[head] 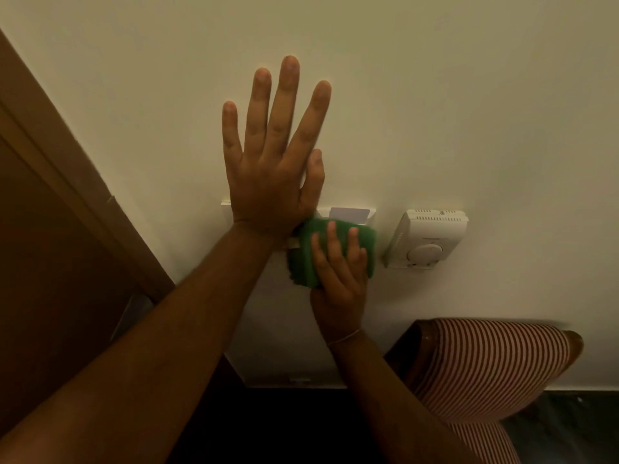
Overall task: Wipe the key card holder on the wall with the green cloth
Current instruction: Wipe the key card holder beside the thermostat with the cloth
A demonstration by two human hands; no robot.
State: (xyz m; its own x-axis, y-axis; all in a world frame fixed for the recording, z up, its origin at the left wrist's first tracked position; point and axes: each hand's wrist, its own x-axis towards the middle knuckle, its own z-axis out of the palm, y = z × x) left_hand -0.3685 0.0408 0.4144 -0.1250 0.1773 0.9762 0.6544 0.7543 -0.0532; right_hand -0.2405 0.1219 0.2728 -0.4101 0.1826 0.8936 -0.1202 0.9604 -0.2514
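My right hand [338,269] presses the folded green cloth [303,259] flat against the white key card holder [370,216] on the cream wall. Only the holder's top edge shows above the cloth, with a pale card [350,212] standing in its slot. My left hand [271,155] lies flat on the wall just up and left of the holder, fingers spread and pointing up, holding nothing. Its wrist covers the left part of the wall plate.
A white thermostat [427,237] with a round dial hangs on the wall right of the holder. A brown door frame [67,169] runs along the left. A red-and-white striped chair back [492,366] stands low on the right, close to my right forearm.
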